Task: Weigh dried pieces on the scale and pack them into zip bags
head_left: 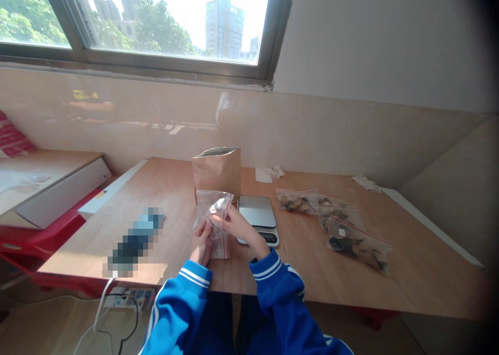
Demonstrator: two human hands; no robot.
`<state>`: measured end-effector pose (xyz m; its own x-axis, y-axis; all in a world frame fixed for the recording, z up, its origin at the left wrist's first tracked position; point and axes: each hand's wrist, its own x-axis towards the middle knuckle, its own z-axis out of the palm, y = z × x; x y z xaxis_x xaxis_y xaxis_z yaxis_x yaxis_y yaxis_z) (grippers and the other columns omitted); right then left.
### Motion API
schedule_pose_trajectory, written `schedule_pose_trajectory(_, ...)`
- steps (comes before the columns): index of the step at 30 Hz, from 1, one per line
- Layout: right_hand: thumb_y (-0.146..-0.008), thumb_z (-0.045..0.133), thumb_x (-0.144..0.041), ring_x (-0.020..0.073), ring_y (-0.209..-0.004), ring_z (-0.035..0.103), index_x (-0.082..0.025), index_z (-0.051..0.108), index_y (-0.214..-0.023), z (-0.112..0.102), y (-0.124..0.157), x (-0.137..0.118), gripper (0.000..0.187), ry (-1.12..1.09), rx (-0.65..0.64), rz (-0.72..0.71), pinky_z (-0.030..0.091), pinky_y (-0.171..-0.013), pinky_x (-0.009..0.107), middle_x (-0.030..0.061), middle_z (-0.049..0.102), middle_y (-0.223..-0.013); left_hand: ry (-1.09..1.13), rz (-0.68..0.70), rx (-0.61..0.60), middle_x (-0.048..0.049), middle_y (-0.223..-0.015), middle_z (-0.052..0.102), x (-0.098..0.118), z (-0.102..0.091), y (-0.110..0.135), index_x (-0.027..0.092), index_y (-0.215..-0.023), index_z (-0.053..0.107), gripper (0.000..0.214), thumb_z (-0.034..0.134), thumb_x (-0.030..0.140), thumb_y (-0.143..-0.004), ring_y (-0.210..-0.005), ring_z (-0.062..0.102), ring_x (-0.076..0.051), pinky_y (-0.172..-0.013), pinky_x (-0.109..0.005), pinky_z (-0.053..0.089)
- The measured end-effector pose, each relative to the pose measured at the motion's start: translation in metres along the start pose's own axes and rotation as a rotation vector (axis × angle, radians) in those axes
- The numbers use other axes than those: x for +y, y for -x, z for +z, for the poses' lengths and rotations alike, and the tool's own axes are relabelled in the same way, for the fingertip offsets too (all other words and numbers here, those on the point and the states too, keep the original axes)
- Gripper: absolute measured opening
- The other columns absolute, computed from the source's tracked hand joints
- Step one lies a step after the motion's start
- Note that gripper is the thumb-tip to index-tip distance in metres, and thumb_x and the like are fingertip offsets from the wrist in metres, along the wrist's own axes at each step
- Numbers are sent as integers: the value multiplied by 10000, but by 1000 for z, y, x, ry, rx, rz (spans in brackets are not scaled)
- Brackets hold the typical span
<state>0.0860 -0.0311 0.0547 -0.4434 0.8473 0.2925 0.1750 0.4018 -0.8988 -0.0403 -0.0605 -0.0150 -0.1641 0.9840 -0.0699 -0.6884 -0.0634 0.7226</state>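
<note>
A clear plastic zip bag (213,201) with a red seal line is held up over the near part of the table. My left hand (201,239) is closed on the bag's left side. My right hand (233,224) reaches across from the right, its fingers bent at the bag and partly seen through the plastic. More clear plastic (220,248) hangs or lies below the hands. Just behind the bag stands an open brown paper pouch (217,170). To the right of my right hand sits a white kitchen scale (257,212) with a bare metal plate.
Several filled zip bags with dark and tan dried pieces (358,247) lie on the table's right. White paper scraps (268,173) lie by the wall. A blurred-out object (134,243) is on the left, with a white cable (102,298) hanging below. A second table (50,181) stands left.
</note>
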Motion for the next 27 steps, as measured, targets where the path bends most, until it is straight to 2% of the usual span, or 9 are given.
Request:
schedule_pose_trajectory(3, -843, 625, -364, 196, -877, 614, -173, 622, -978, -5, 3, 0, 234, 4, -9, 4, 474, -793, 312, 42, 670, -966, 34, 2, -33, -102, -1094, 714, 1, 2, 1, 154, -927, 734, 273, 759, 301, -699, -1149, 604, -256, -1049, -363, 426)
schedule_pose_trajectory(6, -824, 645, -345, 223, -923, 642, -170, 660, -980, -6, 2, 5, 235, -7, 71, 32, 483, -834, 345, 57, 707, -1004, 46, 3, -112, -72, -1170, 694, 5, 7, 4, 177, -1021, 724, 357, 753, 194, -665, -1222, 558, -260, -1056, -334, 424)
schedule_pose_trajectory(8, -806, 657, -351, 228, -921, 655, -164, 671, -985, -3, 0, 11, 259, -63, 134, 75, 498, -825, 352, 69, 719, -1008, 33, -3, -117, -61, -1189, 687, 7, 10, 5, 185, -1076, 708, 425, 754, 141, -655, -1231, 554, -242, -1048, -303, 429)
schedule_pose_trajectory(13, -788, 640, -444, 217, -881, 669, -150, 639, -1031, 5, -6, 27, 382, -309, 327, 135, 535, -769, 340, 108, 716, -1001, 15, -87, -5, -53, -1066, 729, 7, 9, 4, 170, -1036, 713, 369, 755, 111, -674, -1064, 657, -200, -936, -251, 503)
schedule_pose_trajectory(18, -744, 687, -496, 219, -968, 664, -165, 588, -1067, -3, -8, 25, 473, -481, 539, 79, 523, -904, 382, 120, 688, -1071, 43, -119, 26, -52, -991, 743, 4, 4, 1, 159, -1013, 713, 330, 768, 123, -689, -927, 693, -160, -864, -224, 530)
schedule_pose_trajectory(20, -783, 644, -519, 218, -965, 664, -170, 548, -1097, -14, -15, 12, 479, -496, 678, 27, 530, -905, 396, 126, 668, -1096, 46, -110, 24, -56, -1000, 742, 3, 3, 1, 159, -1018, 710, 353, 791, 138, -675, -915, 693, -151, -855, -213, 529)
schedule_pose_trajectory(22, -845, 575, -522, 208, -994, 654, -183, 517, -1122, -27, -32, -7, 442, -410, 781, -94, 526, -916, 386, 124, 636, -1144, 38, -95, 3, -60, -1033, 736, 3, 3, 1, 164, -1039, 704, 382, 806, 159, -671, -943, 688, -154, -879, -218, 521)
schedule_pose_trajectory(25, -937, 455, -483, 185, -1072, 615, -217, 479, -1184, -47, -75, -38, 363, -137, 703, -347, 492, -958, 350, 103, 594, -1195, 22, -80, -27, -61, -1073, 727, 3, 4, 3, 182, -1044, 706, 391, 817, 192, -670, -1022, 670, -180, -937, -247, 504)
schedule_pose_trajectory(27, -967, 414, -444, 190, -1088, 595, -221, 483, -1176, -55, -106, -51, 313, 65, 609, -448, 473, -970, 351, 99, 591, -1173, 12, -76, -30, -64, -1086, 724, 4, 5, 3, 195, -1019, 714, 372, 822, 214, -664, -1052, 661, -204, -947, -268, 505)
